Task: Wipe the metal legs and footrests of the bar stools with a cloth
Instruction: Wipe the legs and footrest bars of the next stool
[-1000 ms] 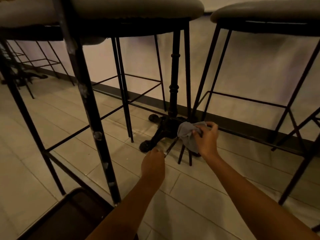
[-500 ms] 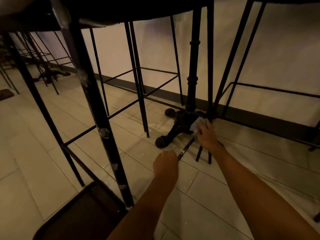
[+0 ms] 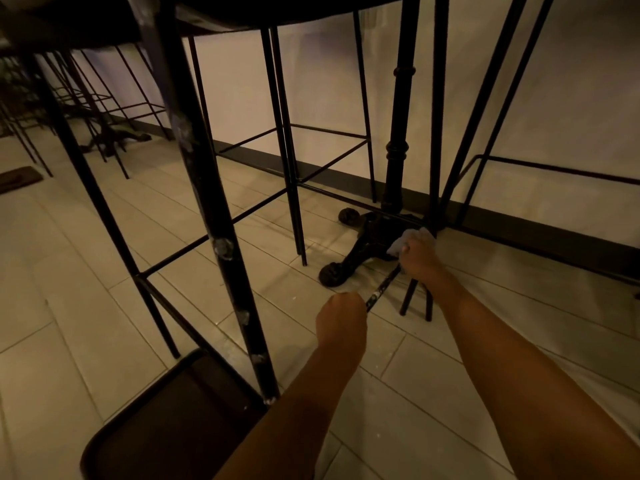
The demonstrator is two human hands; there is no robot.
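Observation:
Black metal bar stools stand on a pale tiled floor. My right hand point(image 3: 417, 256) is closed on a grey cloth point(image 3: 403, 241) and presses it low on a thin stool leg point(image 3: 437, 140), next to the dark table base. My left hand point(image 3: 341, 317) is a fist around the near end of a thin black footrest bar point(image 3: 382, 289) that runs toward my right hand. A thick paint-flecked stool leg point(image 3: 221, 244) stands close on the left.
A cast-iron table pedestal point(image 3: 394, 161) with curled feet point(image 3: 334, 273) sits by the wall's dark skirting. A dark seat point(image 3: 173, 420) lies at the bottom left. More stools line the wall at far left. A dark mat point(image 3: 17, 178) lies on the floor.
My view has dropped lower and closer under the stools. My right hand has slid the cloth down to the foot of the leg. My left hand stays on the footrest bar.

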